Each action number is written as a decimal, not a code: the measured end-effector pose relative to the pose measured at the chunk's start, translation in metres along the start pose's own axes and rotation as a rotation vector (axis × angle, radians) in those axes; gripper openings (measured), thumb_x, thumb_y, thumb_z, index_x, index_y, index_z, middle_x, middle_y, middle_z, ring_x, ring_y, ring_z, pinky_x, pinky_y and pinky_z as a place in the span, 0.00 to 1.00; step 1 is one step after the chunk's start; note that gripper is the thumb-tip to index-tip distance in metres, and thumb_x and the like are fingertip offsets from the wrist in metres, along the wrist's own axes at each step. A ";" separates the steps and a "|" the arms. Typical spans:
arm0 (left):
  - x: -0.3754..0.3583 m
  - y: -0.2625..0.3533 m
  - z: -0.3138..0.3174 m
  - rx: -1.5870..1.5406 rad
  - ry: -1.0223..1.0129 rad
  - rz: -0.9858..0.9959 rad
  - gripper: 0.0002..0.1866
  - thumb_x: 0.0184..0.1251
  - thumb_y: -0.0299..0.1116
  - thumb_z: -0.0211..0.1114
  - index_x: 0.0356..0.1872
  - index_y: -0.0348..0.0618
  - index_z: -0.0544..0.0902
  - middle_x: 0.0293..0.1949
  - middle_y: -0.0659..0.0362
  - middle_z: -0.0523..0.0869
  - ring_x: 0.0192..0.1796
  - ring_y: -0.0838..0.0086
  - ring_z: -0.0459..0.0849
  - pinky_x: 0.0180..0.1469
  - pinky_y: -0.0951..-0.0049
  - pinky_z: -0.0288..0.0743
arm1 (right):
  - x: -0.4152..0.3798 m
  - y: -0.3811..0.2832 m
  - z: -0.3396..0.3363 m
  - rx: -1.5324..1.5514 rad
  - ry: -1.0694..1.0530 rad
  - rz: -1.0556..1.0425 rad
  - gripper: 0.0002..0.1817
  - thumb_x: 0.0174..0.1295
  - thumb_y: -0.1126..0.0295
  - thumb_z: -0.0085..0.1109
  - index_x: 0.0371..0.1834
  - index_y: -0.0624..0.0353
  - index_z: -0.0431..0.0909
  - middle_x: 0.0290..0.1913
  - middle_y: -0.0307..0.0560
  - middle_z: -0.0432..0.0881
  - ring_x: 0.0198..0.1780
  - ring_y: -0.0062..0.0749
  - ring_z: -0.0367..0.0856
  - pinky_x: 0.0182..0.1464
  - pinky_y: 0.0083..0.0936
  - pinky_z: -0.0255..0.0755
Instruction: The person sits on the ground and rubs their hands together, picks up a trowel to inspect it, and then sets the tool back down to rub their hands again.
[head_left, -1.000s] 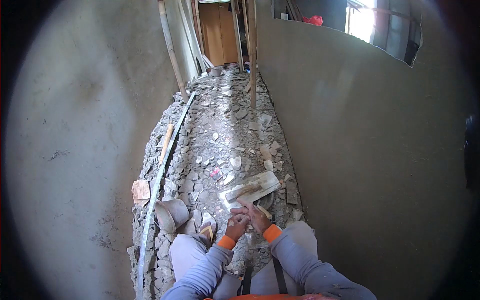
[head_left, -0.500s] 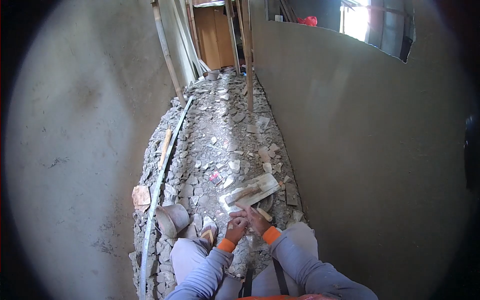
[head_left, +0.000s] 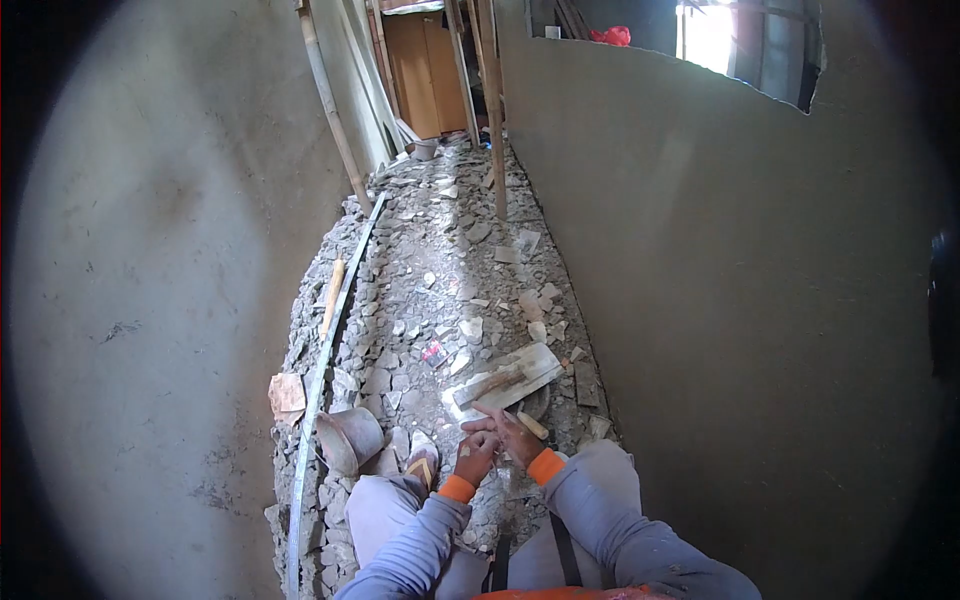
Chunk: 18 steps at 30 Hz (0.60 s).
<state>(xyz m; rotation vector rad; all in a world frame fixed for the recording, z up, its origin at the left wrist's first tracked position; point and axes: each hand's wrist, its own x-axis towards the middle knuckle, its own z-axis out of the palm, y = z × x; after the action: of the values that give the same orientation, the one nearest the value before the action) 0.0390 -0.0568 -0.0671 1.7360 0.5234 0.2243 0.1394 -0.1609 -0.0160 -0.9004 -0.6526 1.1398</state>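
My left hand (head_left: 476,458) is held low between my knees, its fingers curled in; whether anything lies in it is hidden. Against it is my right hand (head_left: 514,439), with fingers stretched out to the left and nothing visible in them. Just beyond the hands, a plastering float (head_left: 540,367) with a worn wooden handle lies on the rubble. A trowel's wooden handle (head_left: 532,426) pokes out beside my right hand, its blade (head_left: 537,404) partly under the float.
A grey bucket (head_left: 357,437) lies tipped at the left, near my sandalled foot (head_left: 423,458). A long metal straightedge (head_left: 318,385) runs along the left side, beside a wooden handle (head_left: 332,290). Bamboo poles (head_left: 332,105) stand farther off. Plastered walls (head_left: 680,270) flank the broken rubble floor.
The view has shifted slightly, so the scene sits a little differently in frame. Both hands keep nearly the same pose, close together.
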 end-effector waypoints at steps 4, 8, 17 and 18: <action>-0.001 -0.001 0.002 0.066 0.006 0.079 0.08 0.60 0.35 0.60 0.32 0.43 0.84 0.30 0.57 0.84 0.31 0.70 0.82 0.33 0.70 0.75 | 0.005 0.012 -0.009 0.102 0.000 -0.021 0.41 0.69 0.40 0.37 0.73 0.63 0.49 0.60 0.66 0.71 0.53 0.40 0.78 0.57 0.36 0.70; -0.007 0.018 0.001 -0.068 0.053 -0.054 0.09 0.60 0.38 0.63 0.31 0.43 0.86 0.32 0.56 0.85 0.33 0.71 0.83 0.35 0.71 0.76 | 0.006 0.012 -0.008 0.144 0.004 -0.029 0.42 0.68 0.42 0.41 0.73 0.63 0.45 0.61 0.71 0.68 0.52 0.46 0.78 0.56 0.38 0.71; -0.012 0.025 -0.001 -0.048 0.055 -0.005 0.14 0.60 0.39 0.63 0.29 0.36 0.83 0.25 0.59 0.83 0.27 0.76 0.80 0.30 0.74 0.73 | 0.007 0.014 0.002 0.045 0.051 -0.057 0.49 0.64 0.33 0.37 0.73 0.65 0.46 0.60 0.67 0.70 0.51 0.42 0.78 0.55 0.35 0.72; -0.010 0.016 0.000 0.137 0.093 0.247 0.14 0.60 0.39 0.62 0.28 0.36 0.82 0.25 0.58 0.83 0.27 0.76 0.80 0.31 0.73 0.74 | 0.008 0.018 -0.001 0.050 0.040 -0.061 0.48 0.65 0.33 0.37 0.73 0.65 0.47 0.60 0.67 0.71 0.51 0.42 0.78 0.55 0.35 0.72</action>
<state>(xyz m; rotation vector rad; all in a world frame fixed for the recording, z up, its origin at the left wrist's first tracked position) 0.0337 -0.0641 -0.0504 1.9306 0.3980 0.4548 0.1336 -0.1504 -0.0322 -0.8539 -0.6124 1.0768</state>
